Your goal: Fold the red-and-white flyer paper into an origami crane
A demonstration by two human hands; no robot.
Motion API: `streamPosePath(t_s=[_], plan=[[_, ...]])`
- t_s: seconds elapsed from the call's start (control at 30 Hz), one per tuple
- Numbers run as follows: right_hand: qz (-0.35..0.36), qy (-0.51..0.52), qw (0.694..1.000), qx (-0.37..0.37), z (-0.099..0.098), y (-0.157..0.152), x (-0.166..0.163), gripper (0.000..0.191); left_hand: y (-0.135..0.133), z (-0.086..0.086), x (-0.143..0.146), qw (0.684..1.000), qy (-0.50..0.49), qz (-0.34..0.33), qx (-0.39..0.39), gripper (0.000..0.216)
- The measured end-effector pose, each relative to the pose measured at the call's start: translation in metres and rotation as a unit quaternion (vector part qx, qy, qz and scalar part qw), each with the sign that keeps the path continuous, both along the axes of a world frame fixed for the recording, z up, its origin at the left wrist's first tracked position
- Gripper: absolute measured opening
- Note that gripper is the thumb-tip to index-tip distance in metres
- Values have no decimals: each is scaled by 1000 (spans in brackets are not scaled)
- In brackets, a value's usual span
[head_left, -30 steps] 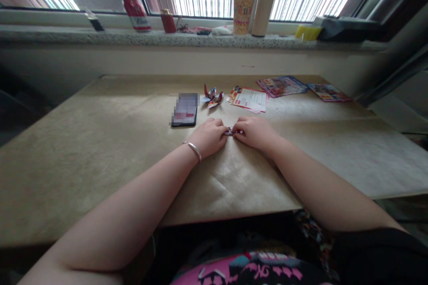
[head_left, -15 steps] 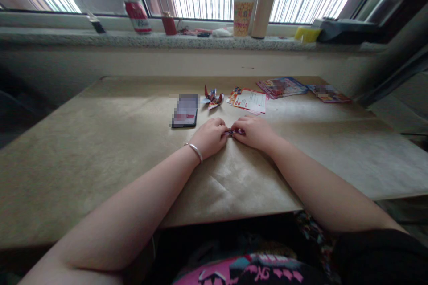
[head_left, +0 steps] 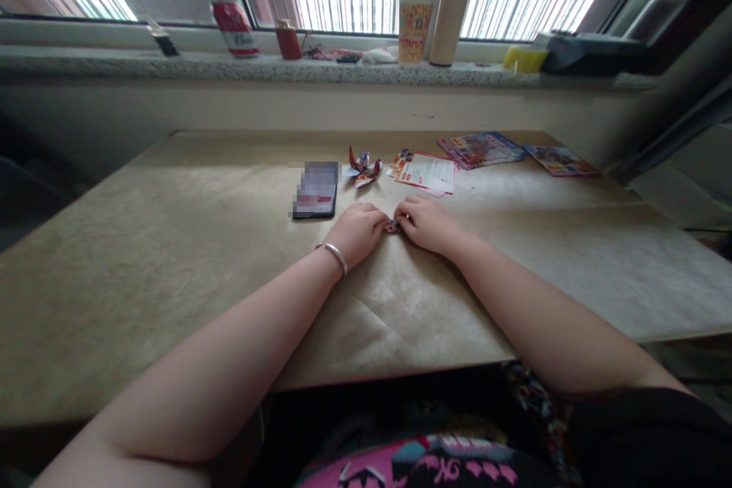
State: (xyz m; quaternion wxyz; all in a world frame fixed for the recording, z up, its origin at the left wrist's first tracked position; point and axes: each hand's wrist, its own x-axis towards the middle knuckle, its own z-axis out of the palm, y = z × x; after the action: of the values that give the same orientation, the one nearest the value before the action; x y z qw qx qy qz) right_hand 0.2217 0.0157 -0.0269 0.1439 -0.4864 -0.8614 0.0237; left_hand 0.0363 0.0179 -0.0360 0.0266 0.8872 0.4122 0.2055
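Observation:
Both hands rest on the brown paper-covered table [head_left: 171, 259], fingers curled and pinching a small folded piece of coloured paper [head_left: 392, 226] between them. My left hand [head_left: 359, 232], with a silver bracelet on its wrist, grips the piece from the left. From the right, my right hand [head_left: 426, 223] presses on it. Most of the folded piece is hidden by the fingers. A finished folded paper figure [head_left: 362, 166] lies a little beyond the hands.
A dark phone [head_left: 316, 190] lies just left of the figure. Printed leaflets [head_left: 426, 171] and colourful booklets [head_left: 481, 148] lie at the back right. The windowsill holds a red can [head_left: 235, 27], a paper cup [head_left: 415, 27] and other small items.
The hands have closed in on each other, so less of the folded piece shows between the fingers. Nothing else on the table has moved.

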Motion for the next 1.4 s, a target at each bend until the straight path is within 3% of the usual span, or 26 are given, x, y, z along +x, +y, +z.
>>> streamPosePath(t_s=[0.33,0.63,1.03,1.4], plan=[[-44,51,998,-17,-9,10,-3,21,2,0,3,998,6,54,-17,28],[-52,73,996,1,-10,8,-1,17,6,-6,3,999,32,23,17,26],[-61,123,989,-46,-10,7,11,13,7,-8,0,1000,21,16,10,26],[-14,116,993,-3,-5,-1,11,9,1,0,-2,1000,10,-7,27,19]])
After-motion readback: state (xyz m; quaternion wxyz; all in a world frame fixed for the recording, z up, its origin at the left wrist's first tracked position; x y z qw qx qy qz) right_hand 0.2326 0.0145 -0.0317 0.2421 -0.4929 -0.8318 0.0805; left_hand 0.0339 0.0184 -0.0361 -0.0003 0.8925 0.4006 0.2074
